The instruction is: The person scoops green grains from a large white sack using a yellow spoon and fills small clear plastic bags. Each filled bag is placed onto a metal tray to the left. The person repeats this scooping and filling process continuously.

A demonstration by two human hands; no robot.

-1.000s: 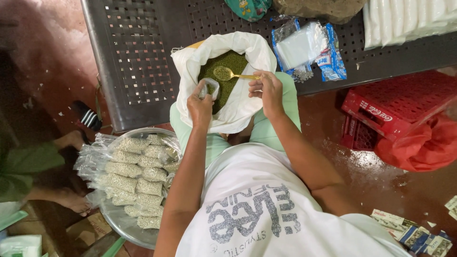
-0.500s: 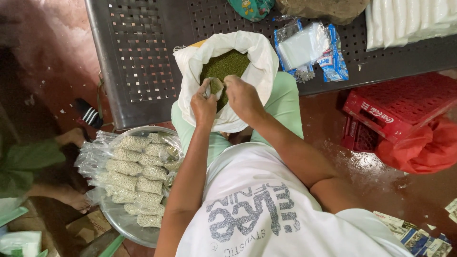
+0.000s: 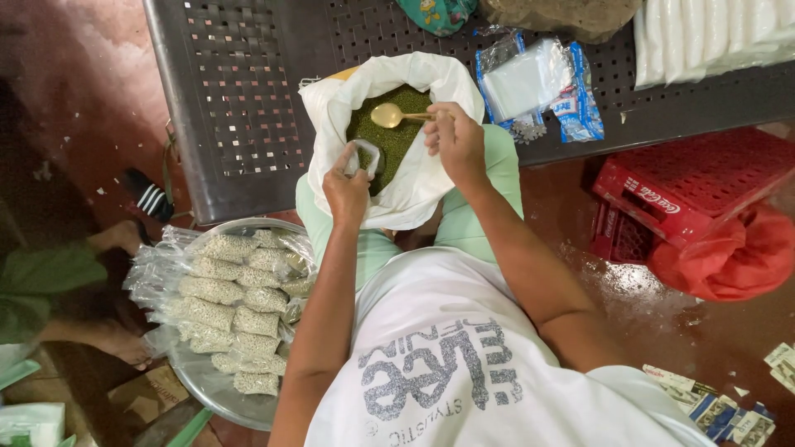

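Observation:
A white sack (image 3: 418, 178) full of small green beans (image 3: 389, 132) stands open between my knees. My left hand (image 3: 348, 186) pinches a small clear plastic bag (image 3: 364, 156) at its mouth, over the sack's near side. My right hand (image 3: 455, 141) grips the handle of a gold spoon (image 3: 387, 114), whose bowl rests on the beans at the far side of the sack. The spoon and the small bag are apart.
A round metal tray (image 3: 211, 389) at my left holds several filled clear packets (image 3: 232, 302). Another person's feet (image 3: 116, 240) are further left. A perforated metal bench (image 3: 240, 91) stands behind the sack with plastic bag packs (image 3: 538, 83). A red crate (image 3: 687, 190) and red bag (image 3: 737, 257) lie right.
My right hand has moved from the small bag back to the far side of the sack, and the spoon is in view again on the beans. The left hand stays put.

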